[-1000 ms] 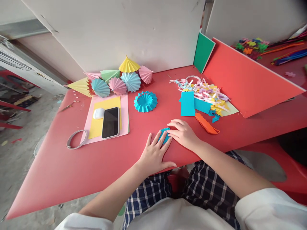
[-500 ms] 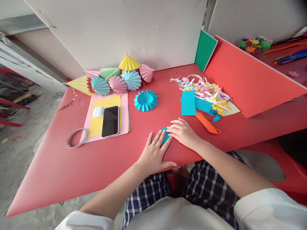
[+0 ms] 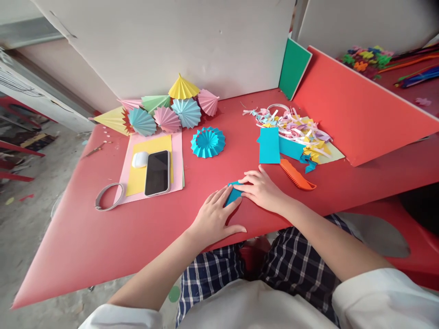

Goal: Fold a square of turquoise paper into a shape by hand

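A small blue piece of paper (image 3: 233,195) lies flat near the front edge of the red table, partly covered by my fingers. My left hand (image 3: 214,214) rests on its left side, fingers stretched out and thumb apart. On its right edge lie the fingertips of my right hand (image 3: 260,188), the fingers spread. Beyond my right hand are a blue paper rectangle (image 3: 269,146) and an orange comb-like cutter (image 3: 297,175). A ring of pleated blue paper (image 3: 208,142) sits farther back, left of the rectangle.
Several pleated paper umbrellas (image 3: 167,119) stand at the back left. A phone (image 3: 157,172) and a white case (image 3: 140,159) lie on coloured sheets; a grey band (image 3: 109,197) is beside them. Paper scraps (image 3: 291,125) are heaped before a leaning red board (image 3: 360,109).
My left hand has slid slightly left, uncovering more of the blue paper. My right hand stays at the paper's right edge with little movement.
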A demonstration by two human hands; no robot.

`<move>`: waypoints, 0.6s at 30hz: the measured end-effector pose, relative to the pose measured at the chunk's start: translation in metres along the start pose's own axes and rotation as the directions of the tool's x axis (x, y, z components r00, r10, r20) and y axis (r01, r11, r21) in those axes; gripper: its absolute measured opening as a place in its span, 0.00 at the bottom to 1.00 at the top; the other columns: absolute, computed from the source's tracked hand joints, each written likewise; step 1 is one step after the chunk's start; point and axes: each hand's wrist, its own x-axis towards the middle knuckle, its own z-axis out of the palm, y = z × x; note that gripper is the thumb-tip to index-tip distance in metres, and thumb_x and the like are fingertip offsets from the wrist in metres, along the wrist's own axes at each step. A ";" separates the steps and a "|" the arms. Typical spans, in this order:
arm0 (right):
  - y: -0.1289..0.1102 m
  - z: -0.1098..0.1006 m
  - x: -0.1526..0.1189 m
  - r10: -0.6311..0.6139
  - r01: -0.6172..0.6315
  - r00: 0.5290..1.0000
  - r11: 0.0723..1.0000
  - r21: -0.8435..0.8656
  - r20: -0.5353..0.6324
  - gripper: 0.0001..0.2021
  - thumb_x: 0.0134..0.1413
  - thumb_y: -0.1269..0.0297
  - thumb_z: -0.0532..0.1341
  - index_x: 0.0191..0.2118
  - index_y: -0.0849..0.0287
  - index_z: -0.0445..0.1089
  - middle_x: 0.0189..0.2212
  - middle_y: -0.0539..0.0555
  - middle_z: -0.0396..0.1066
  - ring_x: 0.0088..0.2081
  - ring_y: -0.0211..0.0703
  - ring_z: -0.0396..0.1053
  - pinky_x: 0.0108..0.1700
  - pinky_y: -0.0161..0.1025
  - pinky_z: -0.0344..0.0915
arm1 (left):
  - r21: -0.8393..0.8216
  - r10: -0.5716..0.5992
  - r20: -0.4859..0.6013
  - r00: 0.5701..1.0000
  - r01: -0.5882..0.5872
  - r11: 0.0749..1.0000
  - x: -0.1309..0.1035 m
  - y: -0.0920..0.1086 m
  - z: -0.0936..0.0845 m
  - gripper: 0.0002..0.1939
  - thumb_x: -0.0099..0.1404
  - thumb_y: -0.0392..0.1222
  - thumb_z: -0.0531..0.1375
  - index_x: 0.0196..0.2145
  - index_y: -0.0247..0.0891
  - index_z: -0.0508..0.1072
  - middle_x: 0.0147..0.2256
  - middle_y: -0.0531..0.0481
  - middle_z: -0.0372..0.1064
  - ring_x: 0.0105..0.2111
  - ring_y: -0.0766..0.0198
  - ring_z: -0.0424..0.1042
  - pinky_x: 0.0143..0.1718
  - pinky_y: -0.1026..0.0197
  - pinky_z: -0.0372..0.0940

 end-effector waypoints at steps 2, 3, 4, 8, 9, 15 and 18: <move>0.001 -0.002 0.000 -0.008 0.008 1.000 1.000 0.007 0.028 0.15 0.58 0.66 0.56 0.50 0.49 0.68 0.46 0.53 0.70 0.53 0.51 0.59 0.58 0.64 0.44 | -0.002 -0.016 0.007 1.000 0.016 1.000 0.002 -0.001 -0.002 0.39 0.55 0.71 0.48 0.55 0.41 0.63 0.61 0.35 0.48 0.59 0.44 0.53 0.54 0.44 0.54; 0.001 -0.004 0.000 -0.010 0.010 0.999 1.000 0.010 0.045 0.15 0.58 0.66 0.55 0.51 0.49 0.68 0.47 0.53 0.70 0.53 0.51 0.58 0.58 0.65 0.44 | -0.002 -0.022 0.010 1.000 0.022 1.000 0.002 -0.001 -0.003 0.38 0.55 0.71 0.48 0.54 0.42 0.64 0.61 0.35 0.48 0.58 0.43 0.54 0.53 0.43 0.55; 0.001 -0.005 0.000 -0.012 0.011 0.998 1.000 0.012 0.063 0.16 0.59 0.67 0.54 0.51 0.49 0.68 0.47 0.54 0.70 0.54 0.51 0.58 0.57 0.65 0.44 | -0.002 -0.024 0.012 1.000 0.024 1.000 0.003 -0.001 -0.003 0.38 0.55 0.71 0.48 0.54 0.43 0.64 0.61 0.35 0.48 0.58 0.42 0.54 0.53 0.42 0.55; -0.002 -0.011 0.000 -0.007 0.007 0.993 1.000 0.001 0.116 0.17 0.59 0.69 0.52 0.52 0.48 0.66 0.49 0.54 0.68 0.55 0.53 0.57 0.56 0.67 0.45 | -0.007 -0.020 0.000 1.000 0.020 1.000 0.003 -0.002 -0.003 0.38 0.54 0.71 0.49 0.54 0.44 0.64 0.61 0.36 0.48 0.59 0.41 0.50 0.53 0.40 0.53; -0.002 -0.012 0.000 -0.007 0.008 0.992 1.000 -0.008 0.124 0.18 0.59 0.70 0.52 0.53 0.47 0.65 0.49 0.54 0.68 0.55 0.53 0.57 0.56 0.67 0.45 | -0.010 -0.020 0.000 1.000 0.020 1.000 0.003 -0.003 -0.003 0.38 0.54 0.71 0.49 0.54 0.45 0.64 0.61 0.37 0.48 0.59 0.40 0.49 0.53 0.40 0.53; -0.004 -0.013 0.000 -0.007 0.014 0.990 0.999 -0.050 0.141 0.21 0.58 0.72 0.52 0.54 0.43 0.64 0.49 0.55 0.66 0.54 0.52 0.57 0.55 0.69 0.44 | -0.003 0.002 0.009 1.000 -0.002 1.000 -0.002 -0.006 -0.007 0.37 0.55 0.69 0.50 0.55 0.44 0.63 0.60 0.39 0.51 0.60 0.42 0.48 0.54 0.39 0.51; -0.004 -0.013 0.001 -0.005 0.011 0.990 0.999 -0.042 0.141 0.20 0.58 0.72 0.53 0.53 0.43 0.65 0.49 0.55 0.66 0.53 0.52 0.58 0.55 0.69 0.44 | 0.022 0.010 0.000 1.000 -0.010 1.000 -0.011 -0.005 -0.009 0.37 0.56 0.69 0.50 0.54 0.41 0.64 0.58 0.39 0.56 0.59 0.44 0.51 0.55 0.40 0.51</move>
